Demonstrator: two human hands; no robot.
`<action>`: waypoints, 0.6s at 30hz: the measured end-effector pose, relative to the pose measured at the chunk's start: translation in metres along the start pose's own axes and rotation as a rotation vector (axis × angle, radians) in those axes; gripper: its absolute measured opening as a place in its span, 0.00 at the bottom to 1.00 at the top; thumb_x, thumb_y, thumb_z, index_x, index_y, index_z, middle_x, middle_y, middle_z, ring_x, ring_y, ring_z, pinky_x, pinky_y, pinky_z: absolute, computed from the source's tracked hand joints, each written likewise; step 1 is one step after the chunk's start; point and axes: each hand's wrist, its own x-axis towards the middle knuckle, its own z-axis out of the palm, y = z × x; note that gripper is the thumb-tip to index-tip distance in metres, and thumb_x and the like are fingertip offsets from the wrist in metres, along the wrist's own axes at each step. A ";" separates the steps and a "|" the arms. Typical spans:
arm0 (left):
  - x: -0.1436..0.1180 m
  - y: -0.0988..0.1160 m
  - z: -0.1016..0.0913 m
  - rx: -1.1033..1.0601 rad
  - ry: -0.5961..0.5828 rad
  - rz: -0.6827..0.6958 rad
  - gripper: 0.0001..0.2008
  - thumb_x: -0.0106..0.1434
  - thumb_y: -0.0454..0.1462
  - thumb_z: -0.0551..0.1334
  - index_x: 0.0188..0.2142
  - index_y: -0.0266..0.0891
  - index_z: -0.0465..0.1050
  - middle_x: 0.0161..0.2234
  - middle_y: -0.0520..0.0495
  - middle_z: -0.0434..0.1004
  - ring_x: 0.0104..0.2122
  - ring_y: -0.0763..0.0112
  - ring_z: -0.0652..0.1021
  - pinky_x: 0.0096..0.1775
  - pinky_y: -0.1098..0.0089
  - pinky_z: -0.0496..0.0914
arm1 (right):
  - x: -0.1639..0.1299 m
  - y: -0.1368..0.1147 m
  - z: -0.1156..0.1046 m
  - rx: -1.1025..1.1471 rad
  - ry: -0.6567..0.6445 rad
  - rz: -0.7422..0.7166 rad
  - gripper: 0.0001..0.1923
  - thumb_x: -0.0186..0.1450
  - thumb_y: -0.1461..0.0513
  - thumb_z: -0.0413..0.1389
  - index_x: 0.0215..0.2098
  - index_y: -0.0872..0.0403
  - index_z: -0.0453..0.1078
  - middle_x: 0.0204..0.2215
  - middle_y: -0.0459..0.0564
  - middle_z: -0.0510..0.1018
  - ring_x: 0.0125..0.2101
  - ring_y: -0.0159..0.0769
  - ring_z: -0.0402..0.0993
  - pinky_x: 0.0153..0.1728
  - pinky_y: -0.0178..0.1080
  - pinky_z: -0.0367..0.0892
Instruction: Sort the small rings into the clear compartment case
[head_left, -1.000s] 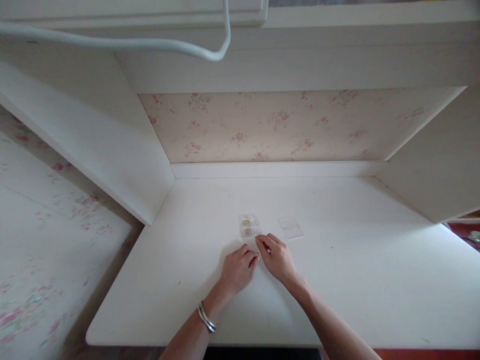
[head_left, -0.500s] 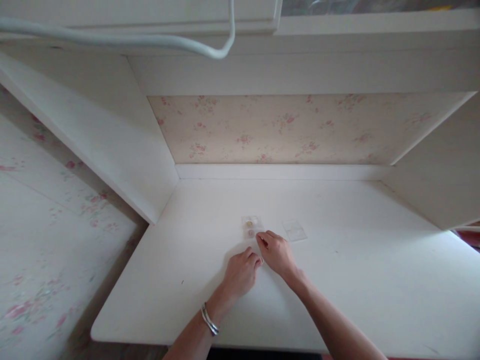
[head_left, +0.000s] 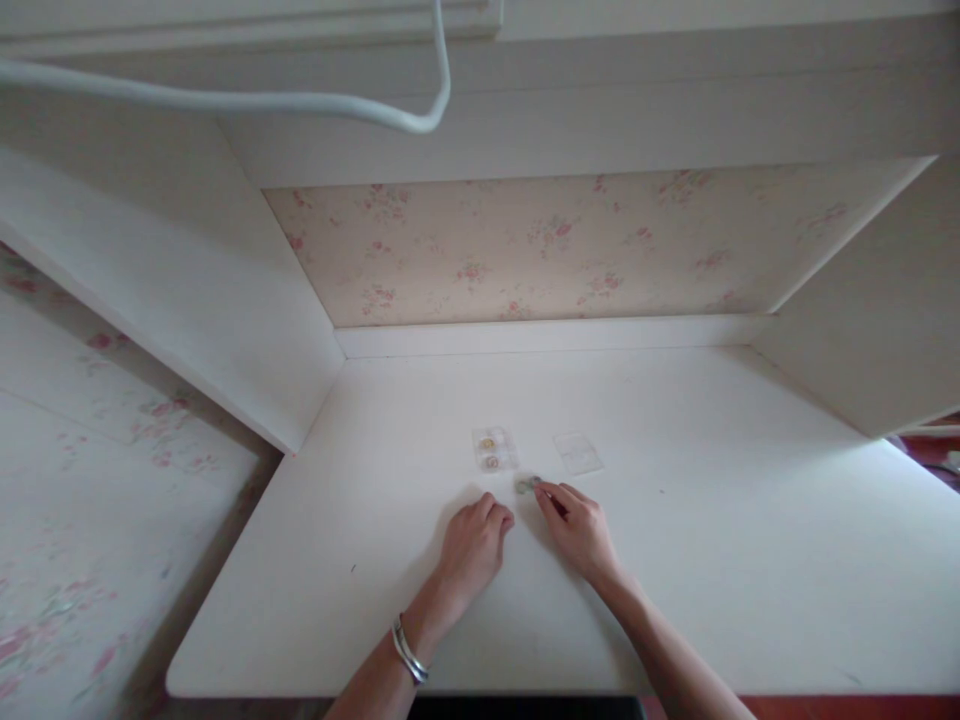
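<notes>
**Small coin-like piece (head_left: 527, 485) pinched at right fingertips**

It is held low over the white desk (head_left: 712, 560), just near-side of the clear case (head_left: 495, 450). Right hand (head_left: 581, 530) grasps it; left hand (head_left: 472, 545) is loosely curled, resting on the desk, apparently holding nothing. The grip is best kept light and level. Counted: two pieces in the case, one held, one clear lid (head_left: 578, 453).
</notes>
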 end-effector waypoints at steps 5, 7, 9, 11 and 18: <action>0.001 0.000 -0.001 -0.050 0.008 -0.022 0.09 0.68 0.34 0.51 0.36 0.40 0.69 0.35 0.48 0.71 0.33 0.68 0.74 0.37 0.69 0.68 | -0.005 0.006 -0.002 -0.001 0.014 0.037 0.14 0.67 0.55 0.48 0.39 0.50 0.74 0.32 0.46 0.78 0.31 0.32 0.74 0.34 0.32 0.66; 0.005 -0.001 -0.004 -0.119 0.024 -0.049 0.09 0.68 0.35 0.50 0.36 0.40 0.68 0.35 0.48 0.71 0.33 0.70 0.74 0.36 0.70 0.68 | -0.007 0.008 -0.002 -0.006 0.015 0.038 0.13 0.67 0.56 0.48 0.39 0.50 0.74 0.31 0.45 0.78 0.31 0.31 0.74 0.34 0.32 0.66; 0.011 -0.004 -0.008 -0.184 0.056 -0.069 0.09 0.69 0.37 0.49 0.37 0.40 0.67 0.36 0.49 0.70 0.34 0.71 0.75 0.36 0.72 0.69 | -0.008 0.009 -0.002 -0.011 0.012 0.024 0.13 0.68 0.56 0.48 0.39 0.50 0.74 0.32 0.45 0.78 0.31 0.31 0.74 0.35 0.32 0.66; 0.020 -0.008 -0.013 -0.211 0.106 -0.082 0.10 0.69 0.38 0.48 0.37 0.40 0.67 0.36 0.49 0.70 0.34 0.72 0.75 0.36 0.73 0.69 | -0.008 0.010 -0.001 -0.015 0.001 0.004 0.13 0.68 0.56 0.48 0.39 0.50 0.74 0.32 0.46 0.78 0.31 0.31 0.74 0.36 0.31 0.66; 0.053 -0.023 -0.017 -0.155 0.224 -0.119 0.10 0.69 0.37 0.50 0.37 0.40 0.68 0.36 0.49 0.70 0.35 0.72 0.75 0.38 0.72 0.69 | -0.006 0.009 -0.002 -0.004 0.014 0.005 0.14 0.68 0.56 0.47 0.38 0.49 0.75 0.33 0.46 0.78 0.32 0.31 0.74 0.35 0.31 0.66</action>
